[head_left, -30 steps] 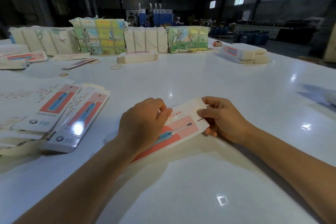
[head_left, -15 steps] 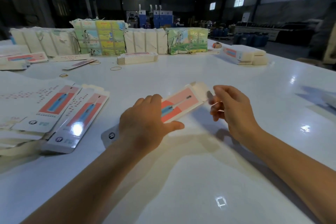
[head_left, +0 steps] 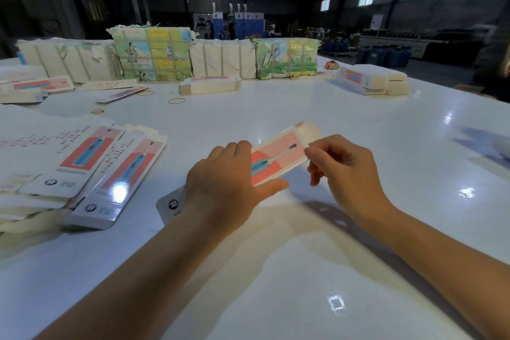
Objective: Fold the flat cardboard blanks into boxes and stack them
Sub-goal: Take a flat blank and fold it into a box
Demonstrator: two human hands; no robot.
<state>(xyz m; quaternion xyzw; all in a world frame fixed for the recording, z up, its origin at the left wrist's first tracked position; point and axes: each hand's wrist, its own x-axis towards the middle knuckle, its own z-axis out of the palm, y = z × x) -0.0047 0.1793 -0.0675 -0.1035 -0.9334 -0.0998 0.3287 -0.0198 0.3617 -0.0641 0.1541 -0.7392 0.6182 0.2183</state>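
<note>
Box (head_left: 278,159) held just above the white desk (head_left: 303,270), left hand (head_left: 225,182) gripping its middle, right hand (head_left: 342,165) fingers (head_left: 313,150) pinching the far end beside the open flap; flat blanks (head_left: 82,168) lie left of the fingers.

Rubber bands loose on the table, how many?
3 visible: rubber band left of the centre flat stack, one beside the lone blank, one nearer left. Others may be hidden.

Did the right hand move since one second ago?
Yes. The right hand went up and away from the person, toward the far bundles, now at the box end flap.
</note>
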